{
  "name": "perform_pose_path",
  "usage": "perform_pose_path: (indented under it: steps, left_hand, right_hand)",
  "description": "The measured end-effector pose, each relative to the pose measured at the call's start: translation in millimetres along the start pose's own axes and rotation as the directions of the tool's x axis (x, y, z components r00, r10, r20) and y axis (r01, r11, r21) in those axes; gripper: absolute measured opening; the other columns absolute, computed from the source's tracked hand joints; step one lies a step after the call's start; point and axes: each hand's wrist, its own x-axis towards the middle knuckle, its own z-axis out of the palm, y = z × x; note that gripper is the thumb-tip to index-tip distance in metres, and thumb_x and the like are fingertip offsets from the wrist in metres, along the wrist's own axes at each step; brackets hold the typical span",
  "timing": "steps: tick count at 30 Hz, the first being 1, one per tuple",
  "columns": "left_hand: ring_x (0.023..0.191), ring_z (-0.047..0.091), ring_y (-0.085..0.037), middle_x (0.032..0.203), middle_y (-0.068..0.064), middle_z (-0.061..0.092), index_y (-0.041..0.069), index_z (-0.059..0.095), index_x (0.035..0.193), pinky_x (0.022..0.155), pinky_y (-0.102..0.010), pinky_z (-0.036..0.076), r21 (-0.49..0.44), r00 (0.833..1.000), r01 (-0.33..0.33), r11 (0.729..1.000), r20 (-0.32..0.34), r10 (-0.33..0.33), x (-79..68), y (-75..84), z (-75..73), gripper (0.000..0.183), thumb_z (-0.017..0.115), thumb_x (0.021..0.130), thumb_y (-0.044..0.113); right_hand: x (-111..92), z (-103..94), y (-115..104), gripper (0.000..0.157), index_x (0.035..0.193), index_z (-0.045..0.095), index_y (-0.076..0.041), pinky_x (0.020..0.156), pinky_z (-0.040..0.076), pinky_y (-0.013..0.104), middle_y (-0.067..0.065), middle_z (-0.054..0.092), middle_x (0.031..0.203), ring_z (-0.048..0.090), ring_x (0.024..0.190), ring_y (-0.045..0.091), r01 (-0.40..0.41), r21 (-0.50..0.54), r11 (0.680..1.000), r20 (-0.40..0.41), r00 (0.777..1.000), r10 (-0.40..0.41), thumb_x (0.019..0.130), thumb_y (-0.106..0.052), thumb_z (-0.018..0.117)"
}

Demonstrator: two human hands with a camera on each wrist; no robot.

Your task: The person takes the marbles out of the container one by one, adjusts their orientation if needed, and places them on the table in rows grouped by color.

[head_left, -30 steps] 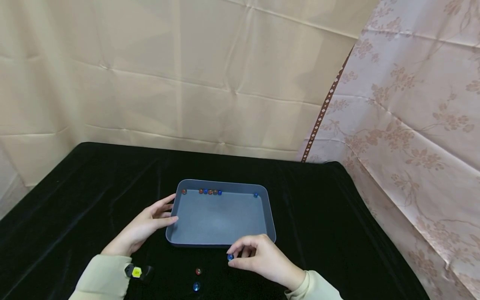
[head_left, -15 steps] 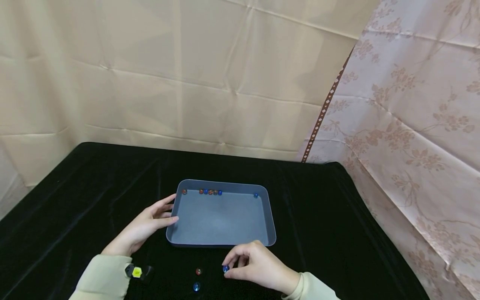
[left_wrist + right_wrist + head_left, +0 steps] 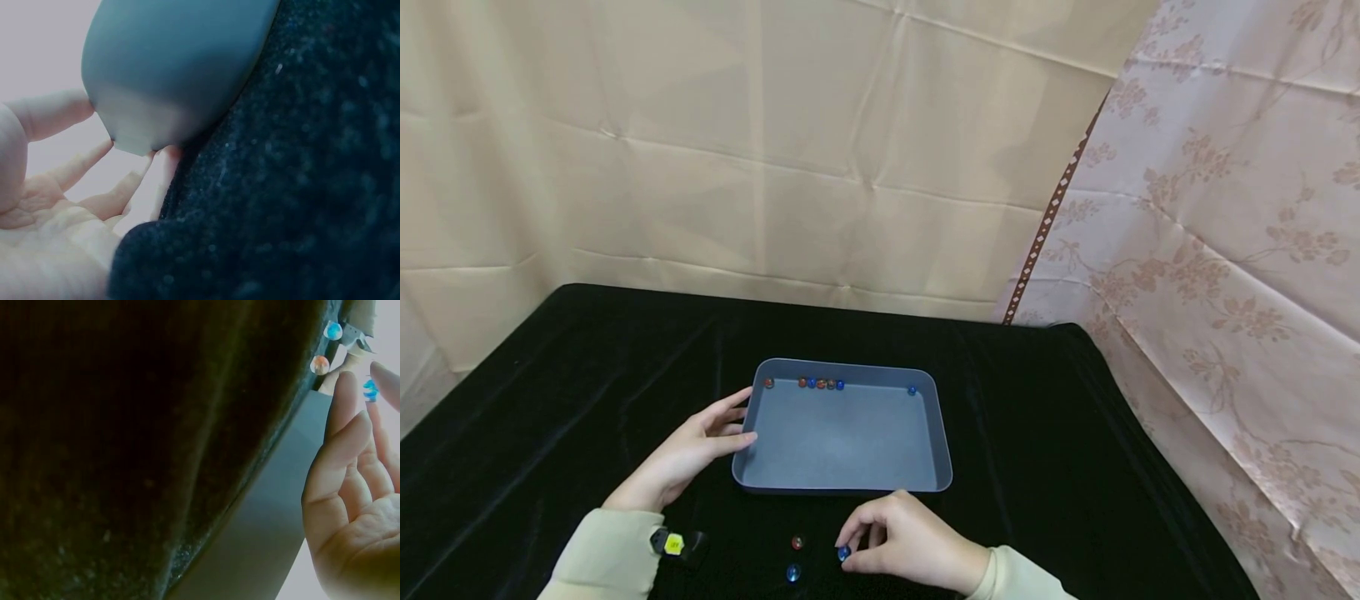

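Observation:
Between the thumb and fingertip of my right hand [image 3: 917,542] is a blue marble [image 3: 843,552], pinched low over the black cloth in front of the tray. The right wrist view also shows this marble [image 3: 370,390] at the fingertips. My left hand [image 3: 688,454] holds the left end of the blue-grey rectangular tray [image 3: 842,490], thumb at the rim and fingers against the outer wall. Inside the tray, along its far wall, several red-brown and blue marbles [image 3: 821,384] sit in a row. A reddish marble [image 3: 797,542] and a clear blue marble [image 3: 793,573] lie on the cloth left of my right hand.
Black velvety cloth [image 3: 1037,433] covers the table around the tray. A cream curtain [image 3: 700,150] hangs behind the table, and a pink floral cloth [image 3: 1225,250] hangs on the right. A dark band with a yellow tag [image 3: 673,544] is on the left wrist.
My right hand has moved left and nearer to me with the blue marble, away from the tray's front rim. The left hand, the tray and the other marbles have stayed in place.

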Motion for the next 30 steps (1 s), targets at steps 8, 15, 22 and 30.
perform_pose_path:
  steps: [8,15,22,30]
  left_hand:
    - [0.136,0.043,-0.043,0.155,-0.029,0.028,0.015,0.015,0.16,0.11,-0.063,0.037,0.007,1.0,0.004,1.0,0.003,-0.004,0.5,0.4,-0.5,0.077,0.06,0.098,0.026]
    - [0.136,0.043,-0.043,0.155,-0.029,0.029,0.014,0.015,0.16,0.11,-0.062,0.037,0.001,1.0,-0.001,1.0,0.004,0.001,-0.4,1.0,0.2,0.077,0.06,0.098,0.025]
    - [0.135,0.044,-0.043,0.155,-0.03,0.028,0.014,0.015,0.16,0.11,-0.061,0.039,-0.009,1.0,-0.003,1.0,0.009,0.003,-0.7,1.2,0.0,0.078,0.06,0.097,0.024]
    - [0.135,0.044,-0.042,0.155,-0.029,0.028,0.015,0.016,0.16,0.11,-0.061,0.038,-0.009,1.0,0.004,1.0,0.006,-0.004,1.1,-0.3,-1.5,0.077,0.06,0.098,0.025]
  right_hand:
    - [2,4.5,-1,0.01,0.096,0.075,-0.009,0.062,0.054,0.014,-0.008,0.074,0.083,0.059,0.066,-0.011,0.014,-0.07,0.997,0.013,1.0,-0.014,0.087,-0.015,0.075]
    - [5,7.7,0,0.01,0.097,0.075,-0.01,0.061,0.053,0.014,-0.008,0.074,0.083,0.059,0.067,-0.011,0.018,-0.081,0.997,0.046,0.999,-0.014,0.088,-0.014,0.073]
    - [6,10.1,0,0.01,0.098,0.074,-0.012,0.061,0.053,0.014,-0.01,0.073,0.083,0.059,0.067,-0.012,0.025,-0.133,0.991,0.064,0.998,-0.017,0.089,-0.015,0.072]
    - [8,12.3,-2,0.011,0.102,0.074,-0.017,0.06,0.052,0.013,-0.016,0.071,0.084,0.058,0.065,-0.012,0.005,-0.243,0.97,0.106,0.994,0.021,0.092,-0.018,0.069]
